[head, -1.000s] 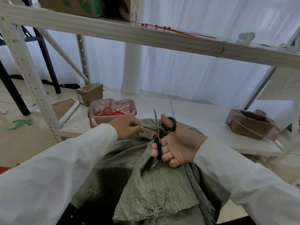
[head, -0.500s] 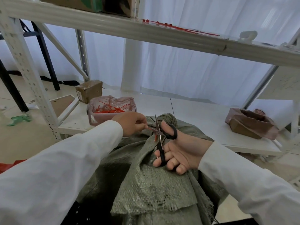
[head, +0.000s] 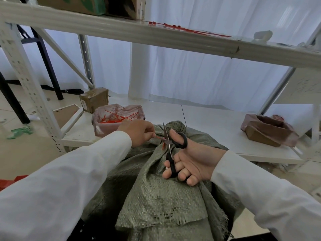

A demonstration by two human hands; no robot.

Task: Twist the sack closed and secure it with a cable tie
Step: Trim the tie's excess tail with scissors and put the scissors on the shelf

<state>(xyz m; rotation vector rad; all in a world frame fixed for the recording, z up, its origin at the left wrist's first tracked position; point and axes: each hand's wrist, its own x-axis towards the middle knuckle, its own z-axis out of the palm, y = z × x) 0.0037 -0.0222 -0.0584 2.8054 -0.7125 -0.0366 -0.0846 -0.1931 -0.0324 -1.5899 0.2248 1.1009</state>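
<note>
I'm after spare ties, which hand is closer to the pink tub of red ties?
Left. The left hand sits just beside the tub; the right hand, holding scissors, is farther right.

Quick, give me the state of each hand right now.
Left hand: closed, pinching the red cable tie tail.
Right hand: closed on the black-handled scissors, blades at the tail.

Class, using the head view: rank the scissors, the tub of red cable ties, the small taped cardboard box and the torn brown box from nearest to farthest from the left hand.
From the left hand:
1. Scissors, just right of it.
2. Tub of red cable ties, directly behind.
3. Small taped cardboard box, farther back left.
4. Torn brown box, far right.
</note>
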